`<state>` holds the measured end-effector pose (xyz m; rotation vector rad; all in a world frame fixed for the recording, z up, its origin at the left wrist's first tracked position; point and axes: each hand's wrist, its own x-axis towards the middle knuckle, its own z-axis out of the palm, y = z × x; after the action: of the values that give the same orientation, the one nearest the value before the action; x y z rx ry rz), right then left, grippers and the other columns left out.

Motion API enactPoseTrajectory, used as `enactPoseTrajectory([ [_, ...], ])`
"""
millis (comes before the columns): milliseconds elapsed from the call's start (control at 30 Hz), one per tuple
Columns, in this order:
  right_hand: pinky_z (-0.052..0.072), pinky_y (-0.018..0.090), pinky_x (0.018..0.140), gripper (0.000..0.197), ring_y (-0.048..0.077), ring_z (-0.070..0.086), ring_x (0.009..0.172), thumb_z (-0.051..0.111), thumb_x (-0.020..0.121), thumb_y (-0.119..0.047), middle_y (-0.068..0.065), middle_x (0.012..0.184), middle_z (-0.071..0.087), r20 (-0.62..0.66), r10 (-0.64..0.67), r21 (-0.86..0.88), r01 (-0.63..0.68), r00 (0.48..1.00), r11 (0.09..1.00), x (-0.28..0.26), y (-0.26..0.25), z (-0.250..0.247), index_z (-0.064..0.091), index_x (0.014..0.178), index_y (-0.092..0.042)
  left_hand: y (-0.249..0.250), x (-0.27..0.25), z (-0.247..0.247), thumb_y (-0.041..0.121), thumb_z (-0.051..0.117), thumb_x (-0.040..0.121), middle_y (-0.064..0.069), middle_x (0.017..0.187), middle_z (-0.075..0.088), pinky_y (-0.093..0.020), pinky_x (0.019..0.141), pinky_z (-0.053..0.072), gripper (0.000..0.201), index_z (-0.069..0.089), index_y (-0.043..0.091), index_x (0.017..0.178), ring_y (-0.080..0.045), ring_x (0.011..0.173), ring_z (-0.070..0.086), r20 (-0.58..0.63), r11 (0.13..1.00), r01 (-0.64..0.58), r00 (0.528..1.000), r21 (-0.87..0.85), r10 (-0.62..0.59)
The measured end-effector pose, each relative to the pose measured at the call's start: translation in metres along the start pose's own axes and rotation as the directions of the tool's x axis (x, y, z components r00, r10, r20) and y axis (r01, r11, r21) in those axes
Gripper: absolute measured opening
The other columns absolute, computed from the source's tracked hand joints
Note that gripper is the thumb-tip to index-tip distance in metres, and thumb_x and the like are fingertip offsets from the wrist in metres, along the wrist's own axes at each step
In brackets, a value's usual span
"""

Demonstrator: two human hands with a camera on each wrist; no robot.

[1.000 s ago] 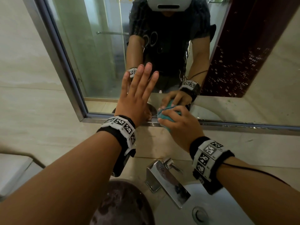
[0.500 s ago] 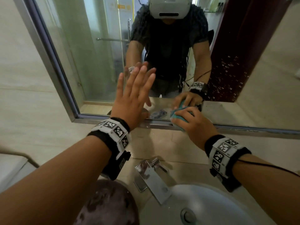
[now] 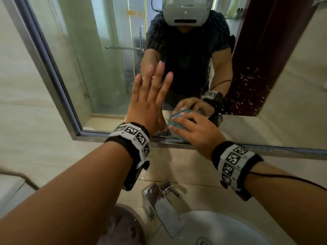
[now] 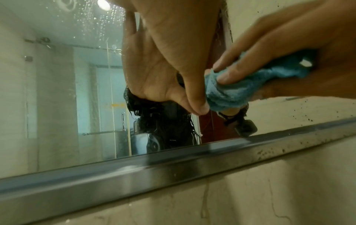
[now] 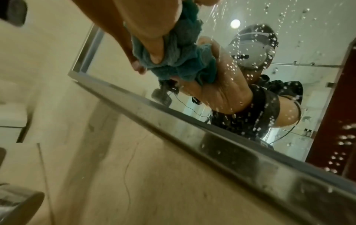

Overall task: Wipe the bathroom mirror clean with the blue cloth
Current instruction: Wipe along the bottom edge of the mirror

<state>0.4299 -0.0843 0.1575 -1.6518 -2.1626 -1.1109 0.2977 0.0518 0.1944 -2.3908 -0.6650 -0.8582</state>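
My right hand grips the bunched cloth against the mirror just above its lower frame — droplets remain there. My left hand presses flat, fingers straight, holding nothing — likely bracing.

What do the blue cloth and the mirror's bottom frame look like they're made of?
Blue cloth: soft looped pile, probably microfibre or terry; it bunches under the right hand. Mirror frame: brushed metal by its dull sheen, possibly steel or aluminium, speckled with dark spots.
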Motion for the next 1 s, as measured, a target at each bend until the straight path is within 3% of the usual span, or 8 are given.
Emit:
enactPoseTrajectory([
  [133, 0.05, 0.05, 0.084, 0.036, 0.038, 0.057, 0.107, 0.07, 0.078, -0.004, 0.016, 0.119, 0.061, -0.021, 0.027, -0.07, -0.028, 0.999, 0.997, 0.034, 0.02, -0.03, 0.066, 0.114, -0.01, 0.001, 0.001, -0.001, 0.062, 0.074, 0.057, -0.012, 0.154, -0.012, -0.05, 0.116, -0.002, 0.138, -0.017, 0.012, 0.148, -0.034, 0.142, -0.009, 0.012, 1.0, 0.009, 1.0, 0.003, -0.009],
  [300, 0.037, 0.054, 0.1, 0.048, 0.036, 0.044, 0.12, 0.037, 0.082, -0.009, 0.017, 0.129, 0.055, -0.218, 0.234, 0.051, -0.228, 0.947, 0.972, 0.055, 0.037, -0.044, 0.061, 0.123, -0.01, -0.002, 0.0, 0.002, 0.066, 0.075, 0.052, -0.01, 0.154, -0.015, -0.048, 0.116, -0.007, 0.148, -0.029, 0.013, 0.143, -0.033, 0.142, -0.01, 0.006, 1.0, 0.004, 1.0, 0.018, -0.004],
  [433, 0.052, 0.046, 0.084, 0.03, 0.036, 0.059, 0.097, 0.06, 0.085, -0.01, 0.018, 0.116, 0.062, -0.068, 0.085, -0.049, -0.088, 0.994, 0.995, 0.003, 0.003, -0.004, 0.065, 0.115, -0.008, -0.002, 0.0, 0.003, 0.07, 0.072, 0.054, -0.012, 0.154, -0.011, -0.047, 0.115, -0.006, 0.142, -0.019, 0.013, 0.148, -0.034, 0.142, -0.006, -0.002, 1.0, 0.0, 1.0, 0.012, 0.0],
  [533, 0.054, 0.045, 0.077, 0.038, 0.036, 0.058, 0.094, 0.076, 0.075, -0.009, 0.017, 0.112, 0.063, 0.021, 0.043, -0.033, -0.042, 0.999, 0.999, 0.006, 0.008, -0.02, 0.066, 0.111, -0.007, 0.0, 0.0, 0.002, 0.067, 0.073, 0.056, -0.012, 0.154, -0.012, -0.048, 0.115, -0.007, 0.142, -0.024, 0.013, 0.146, -0.034, 0.142, -0.008, -0.005, 1.0, 0.014, 1.0, 0.007, -0.014],
  [667, 0.045, 0.039, 0.086, 0.04, 0.028, 0.037, 0.101, 0.055, 0.081, -0.008, 0.013, 0.124, 0.059, -0.27, 0.268, -0.027, -0.286, 0.925, 0.958, 0.053, 0.043, -0.071, 0.062, 0.12, -0.012, -0.001, 0.0, 0.003, 0.069, 0.077, 0.046, -0.012, 0.155, -0.014, -0.047, 0.115, -0.01, 0.151, -0.022, 0.014, 0.146, -0.034, 0.143, -0.009, 0.009, 1.0, 0.021, 1.0, 0.018, -0.021],
  [767, 0.033, 0.028, 0.091, 0.044, 0.025, 0.035, 0.1, 0.052, 0.081, -0.006, 0.012, 0.127, 0.057, -0.353, 0.363, 0.029, -0.378, 0.862, 0.925, 0.057, 0.043, -0.063, 0.06, 0.124, -0.013, -0.002, 0.0, 0.004, 0.068, 0.078, 0.045, -0.011, 0.155, -0.011, -0.047, 0.115, -0.01, 0.151, -0.018, 0.014, 0.148, -0.034, 0.143, -0.006, 0.006, 1.0, 0.017, 1.0, 0.018, -0.017],
  [900, 0.051, 0.043, 0.083, 0.033, 0.034, 0.053, 0.099, 0.065, 0.082, -0.01, 0.017, 0.118, 0.06, -0.098, 0.159, -0.035, -0.163, 0.983, 0.986, 0.001, 0.002, -0.009, 0.064, 0.116, -0.009, -0.001, 0.0, 0.002, 0.063, 0.076, 0.053, -0.012, 0.155, -0.005, -0.046, 0.116, -0.008, 0.138, -0.008, 0.013, 0.15, -0.034, 0.143, -0.002, -0.024, 1.0, 0.014, 1.0, 0.003, -0.014],
  [1000, 0.054, 0.047, 0.074, 0.038, 0.034, 0.057, 0.096, 0.073, 0.078, -0.014, 0.015, 0.117, 0.061, 0.021, 0.124, -0.013, -0.124, 0.992, 0.992, -0.003, 0.005, -0.016, 0.065, 0.115, -0.01, 0.0, 0.0, 0.0, 0.066, 0.073, 0.057, -0.011, 0.154, -0.009, -0.047, 0.115, -0.008, 0.136, -0.012, 0.012, 0.148, -0.034, 0.142, -0.005, -0.006, 1.0, 0.016, 1.0, 0.014, -0.016],
])
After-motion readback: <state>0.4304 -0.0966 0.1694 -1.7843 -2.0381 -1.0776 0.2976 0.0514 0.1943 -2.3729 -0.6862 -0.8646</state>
